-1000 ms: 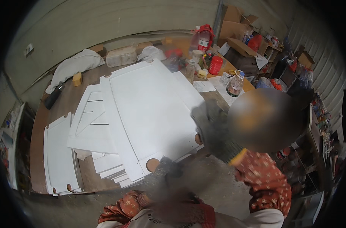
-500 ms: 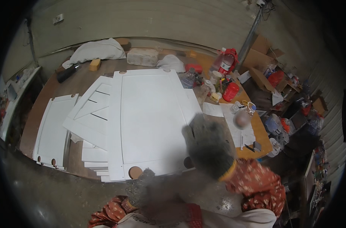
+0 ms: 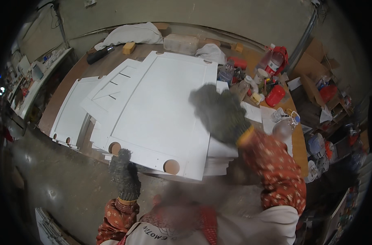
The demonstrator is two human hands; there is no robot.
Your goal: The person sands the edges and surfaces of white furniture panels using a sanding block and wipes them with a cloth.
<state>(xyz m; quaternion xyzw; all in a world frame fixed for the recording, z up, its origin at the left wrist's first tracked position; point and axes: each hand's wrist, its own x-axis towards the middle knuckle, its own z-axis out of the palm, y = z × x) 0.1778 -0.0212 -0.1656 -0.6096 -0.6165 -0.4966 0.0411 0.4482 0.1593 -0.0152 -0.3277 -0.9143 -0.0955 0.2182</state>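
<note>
A large white cabinet door panel (image 3: 153, 110) with a shallow recessed field lies on a stack of white boards (image 3: 218, 161). Two round holes with brown showing through sit along its near edge. My left hand (image 3: 126, 179), in a dark grey knit glove, grips that near edge between the two holes. My right hand (image 3: 218, 112), in a similar glove with a yellow cuff, is at the panel's right side, smeared by motion. Its fingers cannot be made out, nor whether they touch the panel. Left of the panel are slotted white boards (image 3: 108, 96).
Another white panel (image 3: 75, 112) lies at the table's left. At the back are a white cloth (image 3: 133, 34), a yellow block (image 3: 128, 48) and a wrapped block (image 3: 181, 44). Bottles, a red jar (image 3: 275, 95) and papers crowd the right side. Cardboard boxes (image 3: 312, 77) stand beyond.
The large panel has turned clockwise on the stack. My left hand has come forward and left onto its near edge; my right hand has moved farther up its right side. The view has shifted too.
</note>
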